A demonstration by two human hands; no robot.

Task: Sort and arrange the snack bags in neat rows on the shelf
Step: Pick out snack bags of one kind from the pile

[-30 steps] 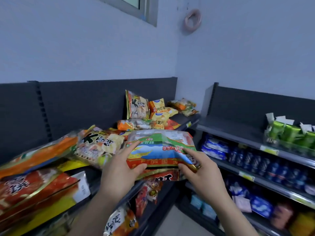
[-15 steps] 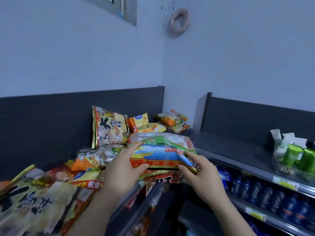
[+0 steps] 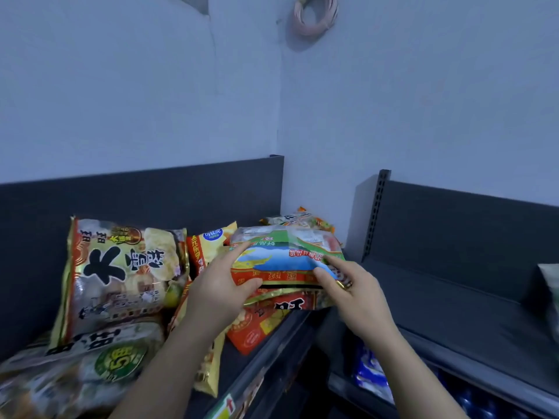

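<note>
I hold a green, blue and red snack bag point(image 3: 287, 255) flat between both hands, over the right end of the dark shelf point(image 3: 272, 343). My left hand point(image 3: 220, 285) grips its left end, thumb under and index finger on top. My right hand point(image 3: 351, 285) pinches its right front corner. Under it lies a red and gold bag point(image 3: 287, 303), with an orange-red bag point(image 3: 254, 331) below that. A large gold bag with black characters point(image 3: 121, 276) stands against the back panel, and a yellow bag point(image 3: 208, 246) is beside it.
More bags point(image 3: 84, 367) lie piled at the lower left, and several point(image 3: 302, 219) sit in the far corner. A second dark shelf point(image 3: 438, 297) runs to the right, with blue packs point(image 3: 372, 370) below it. A coil of cable point(image 3: 314, 16) hangs on the wall.
My view has swung left and closer to the shelf corner. Both hands have carried the green and blue bag further in over the right end of the shelf, with the same hold.
</note>
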